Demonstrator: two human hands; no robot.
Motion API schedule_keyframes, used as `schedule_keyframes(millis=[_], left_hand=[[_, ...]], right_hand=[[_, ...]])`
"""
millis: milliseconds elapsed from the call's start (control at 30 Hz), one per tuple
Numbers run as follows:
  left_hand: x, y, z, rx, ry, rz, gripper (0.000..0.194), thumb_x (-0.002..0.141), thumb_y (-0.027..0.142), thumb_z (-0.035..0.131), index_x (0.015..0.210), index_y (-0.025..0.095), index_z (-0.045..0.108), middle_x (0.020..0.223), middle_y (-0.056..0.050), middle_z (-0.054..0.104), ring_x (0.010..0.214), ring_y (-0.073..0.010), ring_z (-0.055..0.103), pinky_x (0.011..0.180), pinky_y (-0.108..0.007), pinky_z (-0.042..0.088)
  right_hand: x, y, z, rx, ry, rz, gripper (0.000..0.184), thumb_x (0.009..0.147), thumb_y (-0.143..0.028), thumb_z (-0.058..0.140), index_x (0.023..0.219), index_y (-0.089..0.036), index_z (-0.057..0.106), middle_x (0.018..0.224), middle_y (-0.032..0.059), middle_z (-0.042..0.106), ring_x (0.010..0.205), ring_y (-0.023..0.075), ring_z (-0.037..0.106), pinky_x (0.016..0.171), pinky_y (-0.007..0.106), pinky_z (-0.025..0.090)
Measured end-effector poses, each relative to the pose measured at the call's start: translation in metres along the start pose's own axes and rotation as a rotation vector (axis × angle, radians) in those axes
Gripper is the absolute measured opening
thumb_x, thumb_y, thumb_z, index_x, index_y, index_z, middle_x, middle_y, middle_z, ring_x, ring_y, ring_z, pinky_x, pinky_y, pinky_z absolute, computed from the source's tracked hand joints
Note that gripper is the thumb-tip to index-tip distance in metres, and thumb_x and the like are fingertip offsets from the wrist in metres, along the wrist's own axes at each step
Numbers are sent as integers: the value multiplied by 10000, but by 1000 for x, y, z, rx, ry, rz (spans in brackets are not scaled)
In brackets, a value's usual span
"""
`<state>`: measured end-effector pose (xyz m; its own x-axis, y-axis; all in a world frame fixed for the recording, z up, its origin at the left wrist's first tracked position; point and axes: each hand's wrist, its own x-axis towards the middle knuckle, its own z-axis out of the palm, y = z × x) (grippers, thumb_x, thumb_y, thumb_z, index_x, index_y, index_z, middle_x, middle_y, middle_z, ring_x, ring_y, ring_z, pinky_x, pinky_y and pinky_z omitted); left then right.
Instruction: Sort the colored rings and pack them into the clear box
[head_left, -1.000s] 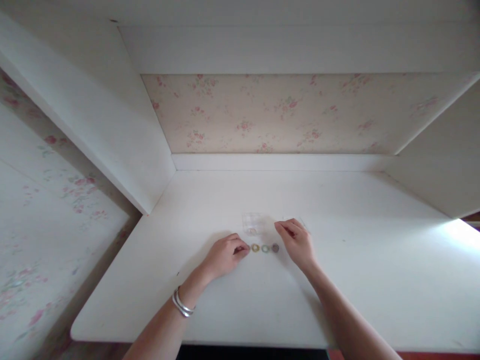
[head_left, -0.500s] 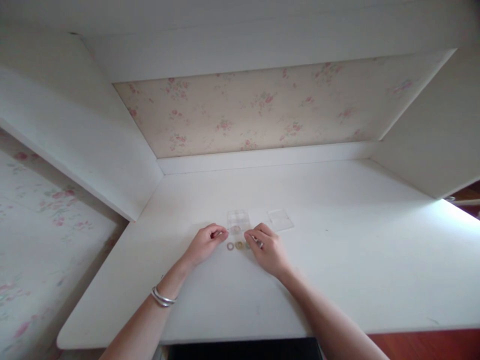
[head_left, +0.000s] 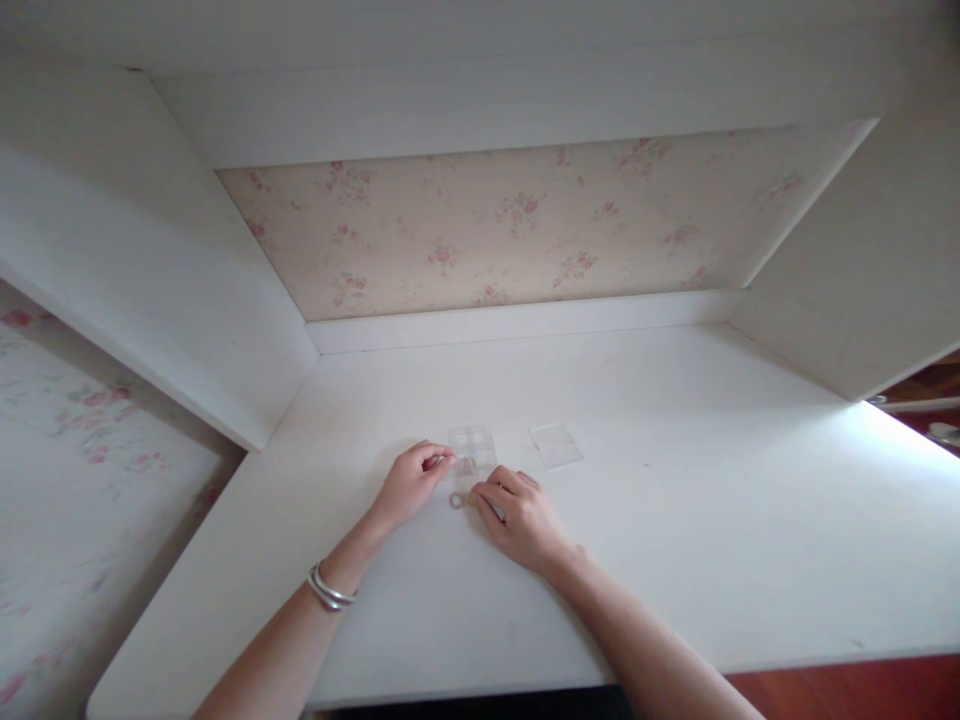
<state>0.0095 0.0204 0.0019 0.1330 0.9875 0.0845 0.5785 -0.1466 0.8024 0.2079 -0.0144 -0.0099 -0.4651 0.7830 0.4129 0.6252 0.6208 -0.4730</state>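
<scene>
A small clear plastic box with compartments sits on the white desk. Its clear lid lies apart to the right. Just in front of the box lies a small pale ring. My left hand rests beside the box's left edge, fingers curled in a pinch at its corner; what they hold is too small to make out. My right hand lies over the other small rings, fingertips pinched beside the pale ring and hiding the rest of the row. Silver bangles are on my left wrist.
The desk sits in a white alcove with side panels left and right and floral wallpaper behind. Its front edge is close to me. Bright light falls on the far right of the desk.
My right hand has moved left along the row of rings and now covers most of them. My left hand has shifted from the rings to the box's left edge. The camera view has drifted.
</scene>
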Motion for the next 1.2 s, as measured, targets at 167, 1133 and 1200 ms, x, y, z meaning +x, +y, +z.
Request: schedule_keyframes(millis=[167,1133,1200], left_hand=[[-18,-10,-10,-81,-1,-102,283,810,400,531,899,171,669,723,-11,617,648,-142,519,597,-235,391],[-44,-9,-2,203,-174,140,195,847,321,514,874,252,695,818,-6,616,679,-124,562,670,-228,422],[-44,-8,-2,216,-179,142,202,850,321,510,858,250,699,803,-7,617,684,-128,564,667,-229,422]], right_hand=[[5,-11,4,-133,-82,-92,193,901,-243,457,958,-222,640,823,35,566,768,147,488,714,298,293],[38,3,15,-108,162,72,236,908,-306,463,936,-231,686,836,45,579,786,157,524,744,306,348],[37,6,14,-92,178,101,236,906,-314,465,924,-234,687,828,41,581,780,156,528,744,307,357]])
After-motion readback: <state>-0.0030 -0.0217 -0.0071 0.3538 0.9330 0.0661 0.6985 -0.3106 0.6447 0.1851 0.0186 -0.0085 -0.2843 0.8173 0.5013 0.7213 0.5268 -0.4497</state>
